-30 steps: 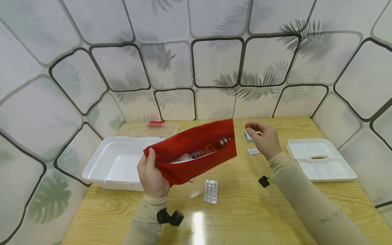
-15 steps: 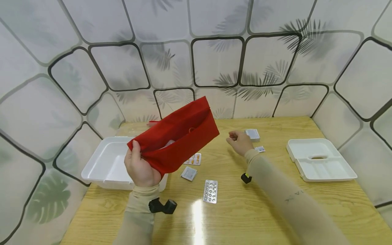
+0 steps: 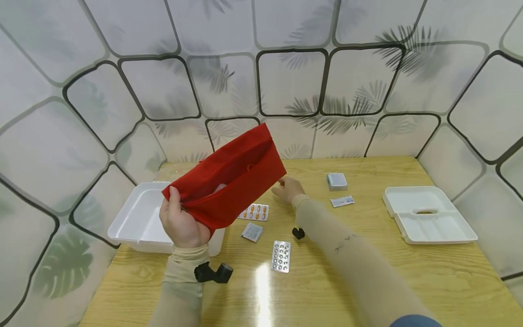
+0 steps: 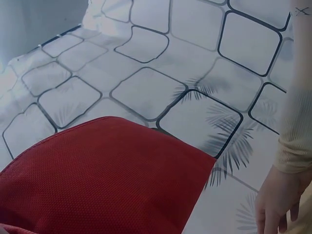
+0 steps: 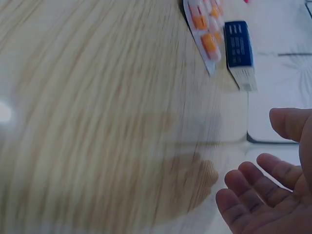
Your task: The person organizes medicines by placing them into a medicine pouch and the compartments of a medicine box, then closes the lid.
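My left hand (image 3: 181,225) grips a red fabric pouch (image 3: 249,188) by its left end, thumb on top. The pouch is tilted, its right end raised and its mouth partly open; an orange ring and something pale show inside. My right hand (image 3: 290,190) is low over the table, just past the pouch's lower right corner. In the right wrist view its fingers (image 5: 241,183) are loosely bent, with nothing between them. Near it lie a blister pack of orange capsules (image 5: 209,36) and a small dark blue box (image 5: 239,46). The pouch covers part of the capsule pack in the head view.
A white bin (image 3: 140,227) stands left, partly behind the pouch. A silver blister pack (image 3: 281,256) and a square sachet (image 3: 252,232) lie mid-table. Further right are a small box (image 3: 337,181), a flat packet (image 3: 342,201) and a white tray (image 3: 441,227). Patterned cloth encloses the table.
My left hand has moved the pouch left and tilted its right end upward, uncovering the sachet and part of the capsule pack. The right hand has swept left from beside the small box.
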### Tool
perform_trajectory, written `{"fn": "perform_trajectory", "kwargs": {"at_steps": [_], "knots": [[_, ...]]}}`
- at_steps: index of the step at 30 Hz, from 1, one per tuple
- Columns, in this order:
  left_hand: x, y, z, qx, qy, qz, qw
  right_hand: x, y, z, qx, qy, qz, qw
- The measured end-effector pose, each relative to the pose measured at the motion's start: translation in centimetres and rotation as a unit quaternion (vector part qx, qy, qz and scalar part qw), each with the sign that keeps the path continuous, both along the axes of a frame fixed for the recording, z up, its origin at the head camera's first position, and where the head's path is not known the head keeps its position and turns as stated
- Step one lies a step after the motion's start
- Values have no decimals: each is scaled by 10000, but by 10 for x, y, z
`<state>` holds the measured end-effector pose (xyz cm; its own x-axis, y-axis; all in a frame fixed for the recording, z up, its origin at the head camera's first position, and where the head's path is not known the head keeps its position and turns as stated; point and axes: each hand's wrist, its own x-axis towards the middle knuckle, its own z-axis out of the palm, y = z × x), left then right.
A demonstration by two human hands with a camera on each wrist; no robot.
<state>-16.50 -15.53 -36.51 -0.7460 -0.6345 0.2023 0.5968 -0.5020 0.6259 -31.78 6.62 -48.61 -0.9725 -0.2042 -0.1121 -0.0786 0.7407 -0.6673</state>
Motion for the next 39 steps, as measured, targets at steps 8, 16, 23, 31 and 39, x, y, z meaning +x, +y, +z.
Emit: {"fn": "perform_trajectory", "kwargs": {"at_steps": [8,16,23,31,39], "knots": [[-1,0,0,1,-4,7,10000,-9,-47,-5,1476,628,1171,9801],[0,-1,-2,45,57,-7,10000,4,-54,-2,1504,31,1619,9753],[0,0,-3,62,91,-45,9999,-1,-36,-5,1491,276,1500,9770],[1,5,-4,22,-22,-72,10000,1,1,-2,1393,677,1639,9742],[5,9,-4,-268,-276,-100,9992,12,44,-10,1435,1366,1742,9646]]}}
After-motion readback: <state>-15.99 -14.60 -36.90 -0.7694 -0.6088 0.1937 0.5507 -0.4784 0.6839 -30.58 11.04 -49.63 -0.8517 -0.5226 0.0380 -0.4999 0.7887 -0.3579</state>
